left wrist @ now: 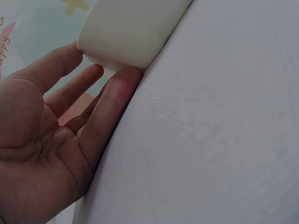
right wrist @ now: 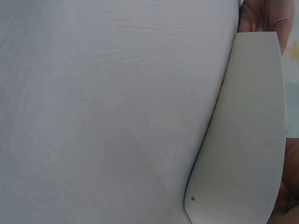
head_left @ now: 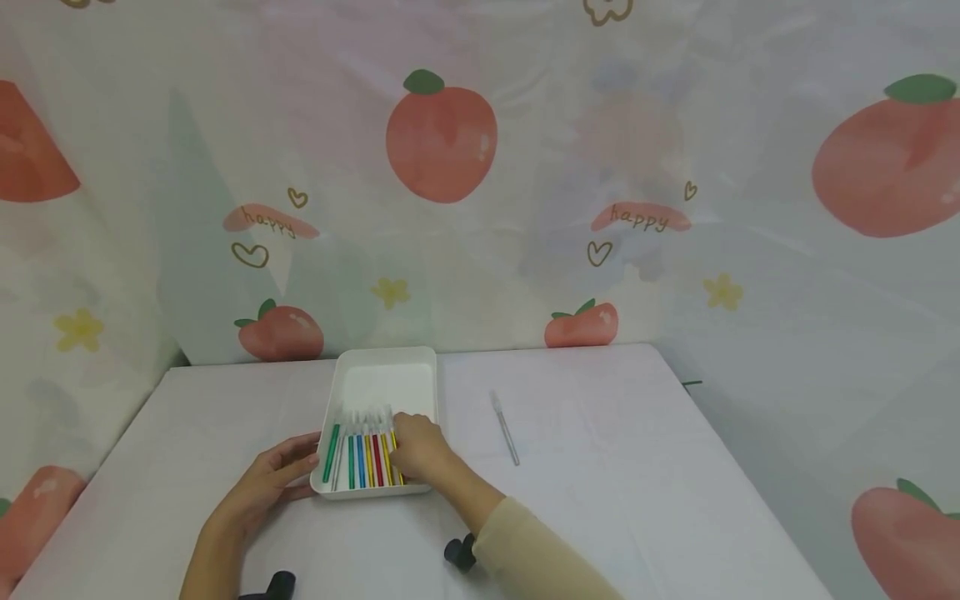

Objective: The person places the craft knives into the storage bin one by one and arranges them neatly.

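Note:
A white tray [head_left: 390,375] lies on the table, with a row of capped pens [head_left: 351,462] in green, blue, yellow, red and silver in its near half. My left hand [head_left: 273,475] touches the tray's left side; in the left wrist view its fingertips [left wrist: 119,86] meet the outer wall at a corner, fingers mostly extended. Inside the tray, my right hand [head_left: 420,450] is bent around the yellow pen [head_left: 395,450] at the row's right end, fingertips partly hidden. The right wrist view shows the tray's outer wall [right wrist: 243,121] covering most of that hand [right wrist: 290,172].
One silver pen [head_left: 507,433] with a clear cap lies on the white tabletop [head_left: 600,467] right of the tray. Black devices [head_left: 460,552] are at the wrists. A cloth backdrop [head_left: 510,275] printed with peaches stands behind the table.

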### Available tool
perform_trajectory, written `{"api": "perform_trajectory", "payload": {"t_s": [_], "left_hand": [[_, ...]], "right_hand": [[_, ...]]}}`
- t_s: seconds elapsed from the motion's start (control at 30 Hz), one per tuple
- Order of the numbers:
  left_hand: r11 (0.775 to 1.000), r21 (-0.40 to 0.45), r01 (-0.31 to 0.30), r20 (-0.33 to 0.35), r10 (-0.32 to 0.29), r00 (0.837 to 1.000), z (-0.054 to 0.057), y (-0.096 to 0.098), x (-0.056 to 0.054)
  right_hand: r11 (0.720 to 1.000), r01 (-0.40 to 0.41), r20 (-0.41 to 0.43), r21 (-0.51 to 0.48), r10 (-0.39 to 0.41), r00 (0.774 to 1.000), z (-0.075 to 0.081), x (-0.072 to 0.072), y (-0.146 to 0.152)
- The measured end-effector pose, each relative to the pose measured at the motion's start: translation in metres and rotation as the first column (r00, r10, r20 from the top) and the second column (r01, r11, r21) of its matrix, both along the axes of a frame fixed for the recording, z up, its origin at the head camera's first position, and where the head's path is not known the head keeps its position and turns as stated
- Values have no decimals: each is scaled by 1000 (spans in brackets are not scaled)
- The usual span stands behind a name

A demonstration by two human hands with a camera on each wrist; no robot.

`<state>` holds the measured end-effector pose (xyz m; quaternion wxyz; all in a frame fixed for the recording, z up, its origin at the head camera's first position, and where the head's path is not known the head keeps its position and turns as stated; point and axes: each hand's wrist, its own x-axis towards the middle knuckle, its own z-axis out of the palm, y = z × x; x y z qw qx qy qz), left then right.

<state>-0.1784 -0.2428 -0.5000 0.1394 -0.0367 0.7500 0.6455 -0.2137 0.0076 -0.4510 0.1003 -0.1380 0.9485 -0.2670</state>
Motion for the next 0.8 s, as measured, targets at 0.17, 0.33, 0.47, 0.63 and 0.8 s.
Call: {"api": "perform_trajectory", "payload": {"t_s": [0.17,0.33,0.47,0.63,0.8], "left_hand": [[1000,-7,3,-6,-3,1000,0,0,0],[1000,-9,1,-7,-1,1000,1,0,0],[1000,-7,3,-11,-3,1000,1,1,0],[1000,-20,3,-13,-3,1000,2,2,1],[1000,-20,4,-7,-4,1000,3,3,2]], "right_hand": [[1000,10,38,-29,-9,999,-4,-2,-2],[996,22,59,-82,-17,998,-6,-3,-4],[995,28,75,-95,-21,997,-5,-3,-4],[997,14,93,-82,-7,996,-2,-1,-2],[998,-25,85,-63,30,996,7,2,4]]}}
